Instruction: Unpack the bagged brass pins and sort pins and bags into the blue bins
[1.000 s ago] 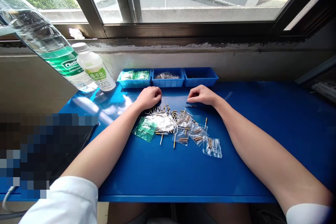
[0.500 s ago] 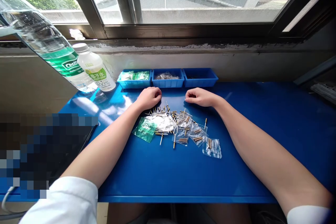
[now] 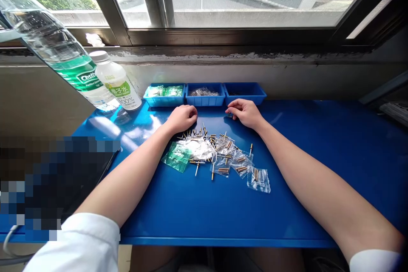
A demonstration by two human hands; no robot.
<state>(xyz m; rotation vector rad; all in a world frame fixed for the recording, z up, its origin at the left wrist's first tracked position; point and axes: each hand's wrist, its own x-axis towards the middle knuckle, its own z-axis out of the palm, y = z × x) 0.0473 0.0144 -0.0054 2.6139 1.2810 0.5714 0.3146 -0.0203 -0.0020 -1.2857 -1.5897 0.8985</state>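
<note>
On the blue table (image 3: 191,212) my left hand (image 3: 182,119) rests with curled fingers behind the pile; whether they hold anything is hidden. My right hand (image 3: 245,113) is just in front of the right blue bin (image 3: 245,100), its fingertips pinched on something small and dark that I cannot make out. Between my forearms lie loose metal pins with brass-coloured parts (image 3: 213,171), a green packet (image 3: 177,157), silvery packets (image 3: 200,148) and clear bags with brown pieces (image 3: 259,179).
The left bin (image 3: 164,101) holds green packets, the middle bin (image 3: 205,100) clear ones. A large water bottle (image 3: 63,51) and a white bottle (image 3: 119,85) stand back left. A dark, partly pixelated object (image 3: 73,178) lies at the left.
My right hand has lifted and moved slightly back towards the right bin, and a small dark thing now shows at its fingertips. My left hand has hardly moved.
</note>
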